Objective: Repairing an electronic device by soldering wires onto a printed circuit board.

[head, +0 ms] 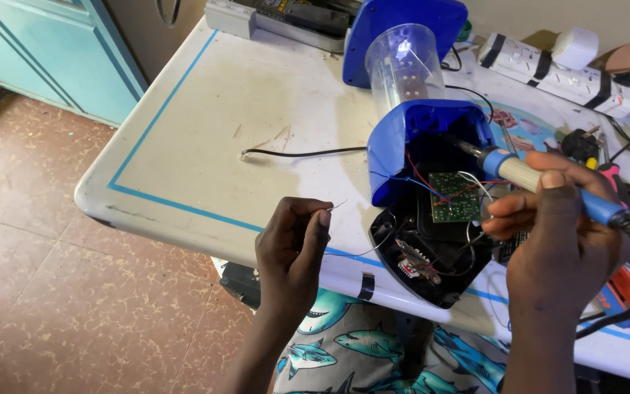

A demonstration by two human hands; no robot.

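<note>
Head view: two hands, one soldering iron (541, 182), one solder wire (338, 206)

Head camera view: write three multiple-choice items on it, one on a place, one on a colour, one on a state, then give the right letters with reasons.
1. Where does the green circuit board lie?
A. Inside the opened blue appliance housing
B. On the floor
C. On the power strip

2. What colour is the line along the table edge?
A. Red
B. Blue
C. Yellow

3. What is the right hand doing?
A. Resting empty
B. Holding a cup
C. Gripping a soldering iron

Answers:
1 A, the board sits among red and white wires within the open shell.
2 B, a blue stripe follows the white tabletop's border.
3 C, its fingers wrap the iron's handle, tip pointing into the housing, while the left hand pinches a thin solder wire.
</note>
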